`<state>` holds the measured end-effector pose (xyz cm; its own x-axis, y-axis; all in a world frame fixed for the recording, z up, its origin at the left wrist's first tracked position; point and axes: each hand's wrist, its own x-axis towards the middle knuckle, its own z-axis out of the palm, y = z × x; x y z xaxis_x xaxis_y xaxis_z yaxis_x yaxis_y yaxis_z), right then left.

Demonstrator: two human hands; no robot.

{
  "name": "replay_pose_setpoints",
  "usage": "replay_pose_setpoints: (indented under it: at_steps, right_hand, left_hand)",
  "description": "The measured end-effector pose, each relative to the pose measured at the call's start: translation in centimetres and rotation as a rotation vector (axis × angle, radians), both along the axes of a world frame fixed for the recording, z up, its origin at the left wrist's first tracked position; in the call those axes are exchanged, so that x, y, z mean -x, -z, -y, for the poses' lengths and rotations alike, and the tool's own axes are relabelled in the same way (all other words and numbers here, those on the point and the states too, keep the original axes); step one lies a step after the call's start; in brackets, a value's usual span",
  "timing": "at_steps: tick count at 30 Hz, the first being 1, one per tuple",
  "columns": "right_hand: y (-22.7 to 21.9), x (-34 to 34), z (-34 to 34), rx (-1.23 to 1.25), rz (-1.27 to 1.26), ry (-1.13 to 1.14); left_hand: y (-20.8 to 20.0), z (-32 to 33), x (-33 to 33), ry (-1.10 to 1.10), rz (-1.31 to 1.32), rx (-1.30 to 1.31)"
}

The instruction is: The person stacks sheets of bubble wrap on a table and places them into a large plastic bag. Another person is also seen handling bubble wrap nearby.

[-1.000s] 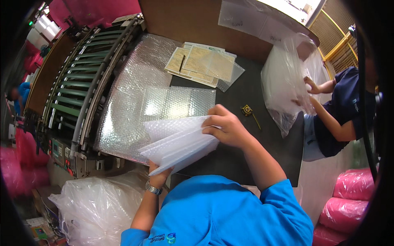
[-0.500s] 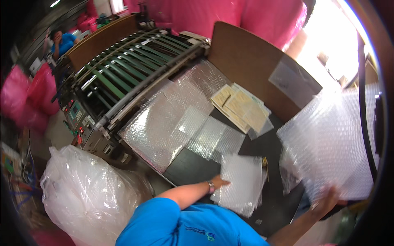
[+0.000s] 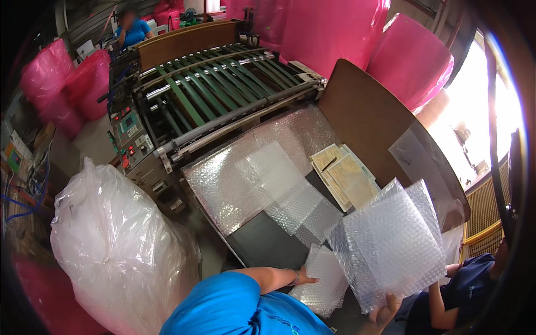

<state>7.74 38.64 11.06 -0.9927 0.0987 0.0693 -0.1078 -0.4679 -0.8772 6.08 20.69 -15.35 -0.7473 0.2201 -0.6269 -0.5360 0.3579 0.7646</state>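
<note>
My right hand grips the lower edge of a few large clear bubble wrap sheets, held tilted over the right part of the dark table. My left hand is at the left edge of a smaller pile of bubble wrap pieces on the table's near side. Its thumb or a finger lies on top; the rest of its grip is partly hidden. The big sheets overlap the pile's right side. Further back, flat bubble wrap pieces lie overlapping on the table, beside yellowish printed sheets.
A machine with green belts and a control panel stands behind the table. A brown board borders the right side. At left bulges a big clear plastic bag. A co-worker in navy is close at right; another person is far left.
My right hand has brought the large sheets leftward from beside the table to over it. The left hand stays at the small pile. The view has shifted.
</note>
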Motion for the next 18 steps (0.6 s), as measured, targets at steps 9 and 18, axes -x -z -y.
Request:
replay_pose_setpoints:
  at_steps: [9, 18]
  right_hand:
    - [5.5, 3.3, 4.6, 0.041, 0.145, -0.346]
    - [8.5, 4.2, 14.2, -0.203, 0.252, -0.755]
  left_hand:
    - [-8.0, 13.9, -1.0, -0.631, 0.057, -1.463]
    - [-16.7, 25.6, -8.6, -0.519, -0.636, -0.182]
